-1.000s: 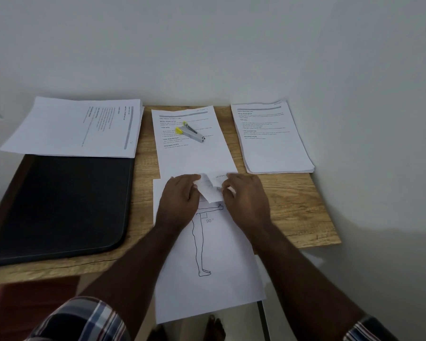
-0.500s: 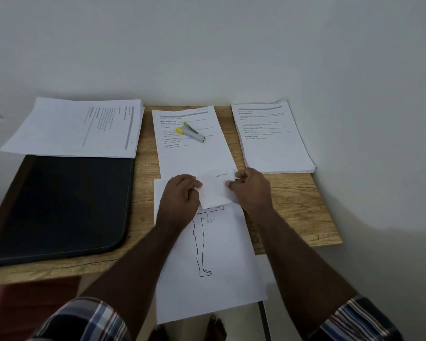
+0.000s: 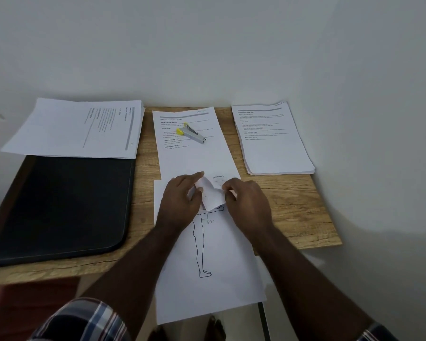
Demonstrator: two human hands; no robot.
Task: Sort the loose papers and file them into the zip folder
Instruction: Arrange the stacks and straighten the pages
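Observation:
A small white paper slip [image 3: 212, 195] with handwritten text is pinched between my left hand [image 3: 182, 200] and my right hand [image 3: 246, 203], curled up over the top of a sheet with a line drawing of a standing figure [image 3: 214, 262]. That sheet hangs over the table's front edge. Behind it lies a printed sheet [image 3: 194, 148] with a grey and yellow stapler [image 3: 191, 133] on it. A stack of printed papers [image 3: 272, 139] rests at the back right, another stack [image 3: 81, 129] at the back left. The black zip folder [image 3: 59, 205] lies shut at the left.
The wooden table [image 3: 293, 207] stands against a white wall, with a second wall close on the right. The left paper stack overlaps the folder's far edge and juts past the table's left side. Floor and a foot show below the front edge.
Half a second ago the slip lay flatter between my hands. Now my right hand has moved back in toward the left, and the slip is bent and curled upward between my fingers.

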